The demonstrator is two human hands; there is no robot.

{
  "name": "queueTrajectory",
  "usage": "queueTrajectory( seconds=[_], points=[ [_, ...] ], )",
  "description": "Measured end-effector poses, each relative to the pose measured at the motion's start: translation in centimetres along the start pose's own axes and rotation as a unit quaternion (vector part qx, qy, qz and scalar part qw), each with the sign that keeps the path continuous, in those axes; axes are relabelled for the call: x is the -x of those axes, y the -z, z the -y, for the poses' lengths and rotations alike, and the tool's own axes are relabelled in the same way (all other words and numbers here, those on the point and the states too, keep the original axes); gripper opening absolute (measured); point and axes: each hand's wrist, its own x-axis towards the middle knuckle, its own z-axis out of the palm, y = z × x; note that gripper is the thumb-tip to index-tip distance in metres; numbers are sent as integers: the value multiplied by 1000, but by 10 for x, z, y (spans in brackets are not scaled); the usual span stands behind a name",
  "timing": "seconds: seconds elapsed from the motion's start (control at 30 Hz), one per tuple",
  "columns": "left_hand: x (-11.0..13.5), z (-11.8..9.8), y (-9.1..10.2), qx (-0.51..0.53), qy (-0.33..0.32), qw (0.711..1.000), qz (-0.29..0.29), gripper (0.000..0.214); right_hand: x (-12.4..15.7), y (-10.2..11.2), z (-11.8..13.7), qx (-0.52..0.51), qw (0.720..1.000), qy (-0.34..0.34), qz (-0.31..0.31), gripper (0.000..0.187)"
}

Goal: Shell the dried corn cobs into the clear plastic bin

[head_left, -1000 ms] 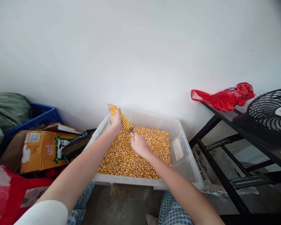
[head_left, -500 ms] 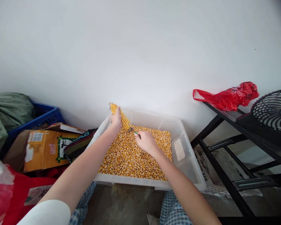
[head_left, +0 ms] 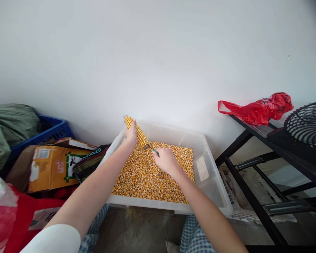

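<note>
My left hand (head_left: 131,135) is wrapped round a yellow corn cob (head_left: 139,133) and holds it tilted over the far left corner of a clear plastic tub (head_left: 212,182). My right hand (head_left: 165,160) is closed on a small tool with a green handle (head_left: 155,151). Its metal tip touches the lower end of the cob. Loose yellow corn kernels (head_left: 150,175) fill the tub under both hands.
A cardboard box (head_left: 48,167), a blue crate (head_left: 51,130) with green cloth and a red bag (head_left: 13,214) lie on the left. On the right stands a black metal rack (head_left: 255,207) bearing a red plastic bag (head_left: 258,109) and a black fan (head_left: 305,130). A white wall is behind.
My right hand has drawn back to the right from the cob's lower end, so the tool's green handle now shows. The left hand and the cob have barely moved.
</note>
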Motion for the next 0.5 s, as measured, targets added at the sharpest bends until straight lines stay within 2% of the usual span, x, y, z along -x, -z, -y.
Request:
queueTrajectory(
  seconds=[0.27, 0.5],
  points=[
    [-2, 2, 1, -14, -7, 1000, -3, 34, -1, 1, -3, -25, 1000, 8, 8, 36],
    [-4, 3, 2, -8, -10, 1000, 9, 34, -1, -1, -4, -37, 999, 9, -15, 37]
  ],
)
